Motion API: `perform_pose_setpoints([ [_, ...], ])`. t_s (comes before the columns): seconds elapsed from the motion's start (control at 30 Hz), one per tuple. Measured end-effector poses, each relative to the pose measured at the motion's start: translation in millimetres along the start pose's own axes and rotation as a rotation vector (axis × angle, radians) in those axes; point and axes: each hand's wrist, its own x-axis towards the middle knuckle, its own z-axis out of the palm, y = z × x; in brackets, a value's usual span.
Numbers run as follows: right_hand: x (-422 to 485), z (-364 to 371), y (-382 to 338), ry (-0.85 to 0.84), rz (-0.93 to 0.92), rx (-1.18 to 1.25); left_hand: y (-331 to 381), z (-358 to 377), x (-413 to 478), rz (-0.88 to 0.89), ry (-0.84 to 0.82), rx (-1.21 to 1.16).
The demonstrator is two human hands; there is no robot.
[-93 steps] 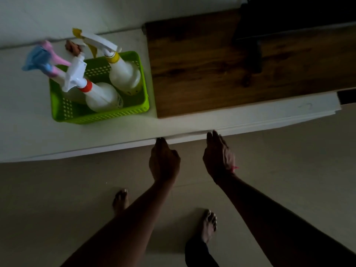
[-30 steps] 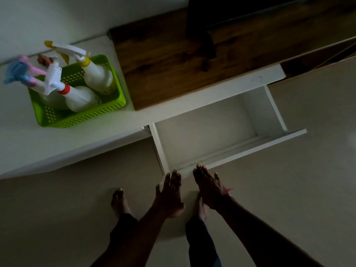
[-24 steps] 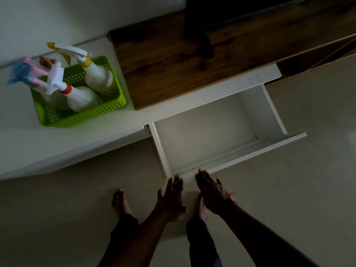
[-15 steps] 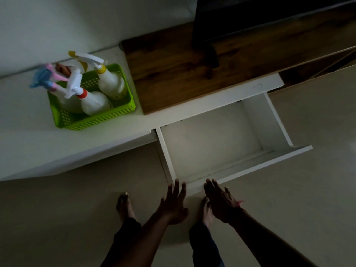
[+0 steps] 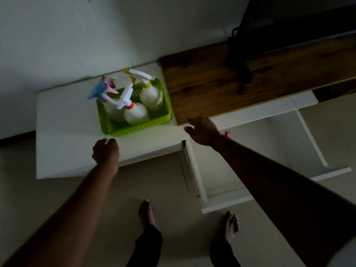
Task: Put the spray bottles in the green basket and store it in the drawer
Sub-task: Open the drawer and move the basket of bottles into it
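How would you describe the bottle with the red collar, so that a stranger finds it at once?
Find the white cabinet top left of the dark wood panel; a green basket stands on it with three pale spray bottles. The wanted bottle is at the basket's front edge. Only it has a red collar; the others have a yellow collar and a pink-and-blue trigger.

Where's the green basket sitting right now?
In the head view the green basket sits upper left on the white cabinet top, beside the wooden panel, holding three spray bottles and not yet in the open drawer.
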Motion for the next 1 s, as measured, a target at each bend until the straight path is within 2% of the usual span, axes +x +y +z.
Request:
perform_pose_setpoints([
  [0.07, 19, -4, -20, 0.029, 0.032, 0.086, 9, -8, 24, -0.041, -0.044, -0.082],
  [0.2, 44, 4, -42, 0.04, 0.075, 0.082, 16, -16, 57, 0.122, -0.082, 0.178],
  [0.37, 80, 22, -56, 0.039, 0.172, 0.135, 21, -16, 84, 0.025, -0.226, -0.029],
  [0.47, 101, 29, -64, 0.069, 0.223, 0.137, 23, -18, 99, 0.008, -0.269, -0.036],
  [0.63, 118, 36, -65, 0.174, 0.297, 0.128, 25, -20, 111, 0.123, -0.438, 0.023],
  [0.73, 116, 38, -63, 0.19, 0.262, 0.116, 27, -18, 107, 0.185, -0.334, 0.087],
  [0.83, 105, 42, -58, 0.177, 0.211, 0.166, 21, -17, 94, 0.156, -0.198, 0.112],
  [1.0, 67, 49, -36, 0.164, 0.208, 0.283, -8, -24, 61, 0.172, -0.165, 0.134],
])
